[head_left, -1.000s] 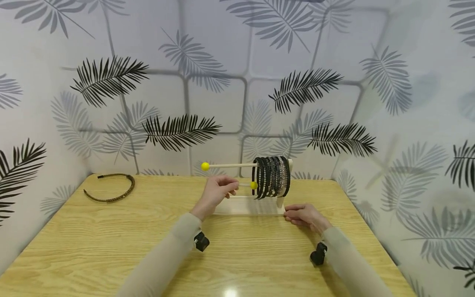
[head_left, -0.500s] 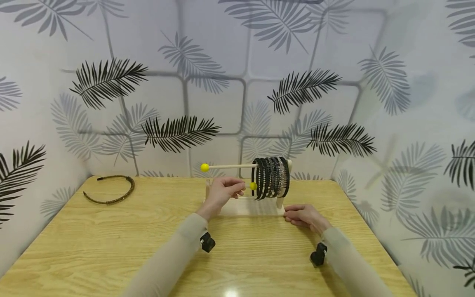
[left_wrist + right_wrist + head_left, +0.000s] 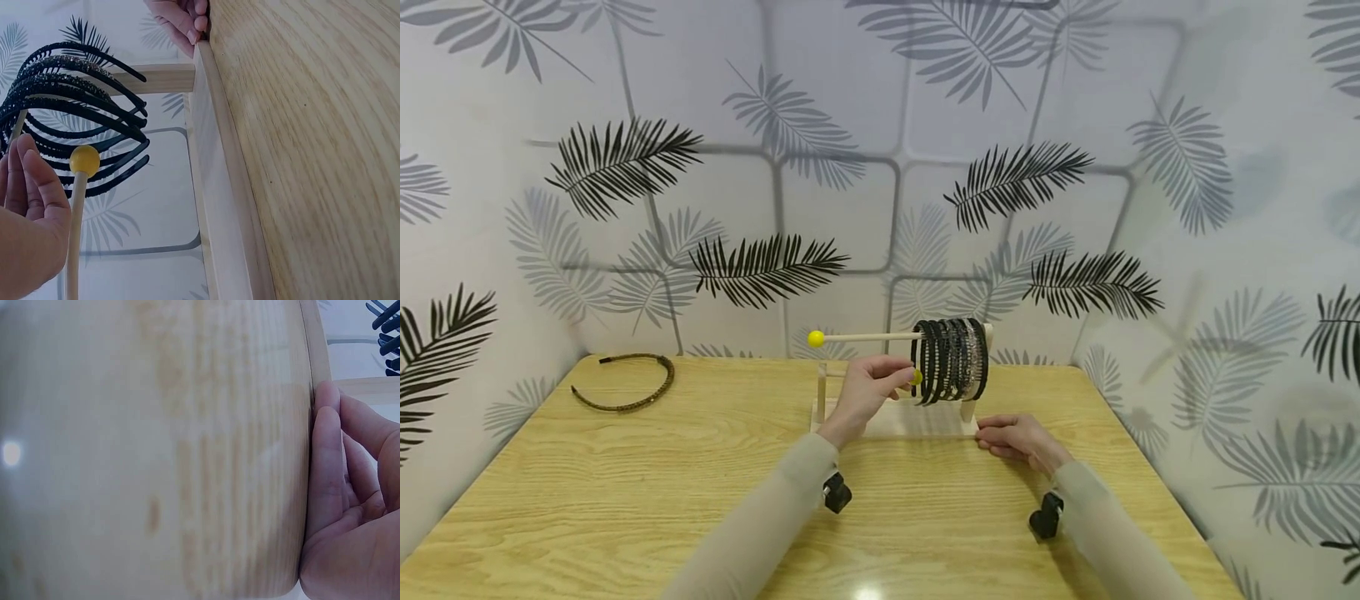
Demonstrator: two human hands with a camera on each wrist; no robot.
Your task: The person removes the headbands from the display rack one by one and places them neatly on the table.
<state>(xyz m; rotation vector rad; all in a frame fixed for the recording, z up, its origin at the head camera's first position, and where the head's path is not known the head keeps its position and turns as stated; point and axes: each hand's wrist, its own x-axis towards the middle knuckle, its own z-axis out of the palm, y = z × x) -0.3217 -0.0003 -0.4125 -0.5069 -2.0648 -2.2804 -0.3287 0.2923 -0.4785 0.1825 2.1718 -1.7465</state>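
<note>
A pale wooden headband stand (image 3: 887, 421) has two rods tipped with yellow balls. Several dark headbands (image 3: 955, 362) hang together on its upper rod (image 3: 868, 337), at the right end. My left hand (image 3: 874, 392) is at the lower rod's yellow ball (image 3: 84, 160), fingertips beside the headbands. In the left wrist view its fingers lie fairly straight and close together, with nothing visible between them; whether they touch a headband is unclear. My right hand (image 3: 1018, 440) grips the near right corner of the stand's base. In the right wrist view its fingertips (image 3: 327, 397) meet the base end.
A brown braided-looking headband (image 3: 658, 387) lies alone at the back left of the wooden table (image 3: 625, 500). Leaf-patterned wall covering (image 3: 850, 208) closes off the back and both sides.
My left hand has moved right along the lower rod, up to its yellow ball, uncovering the stand's left post. My right hand and the stand have stayed in place.
</note>
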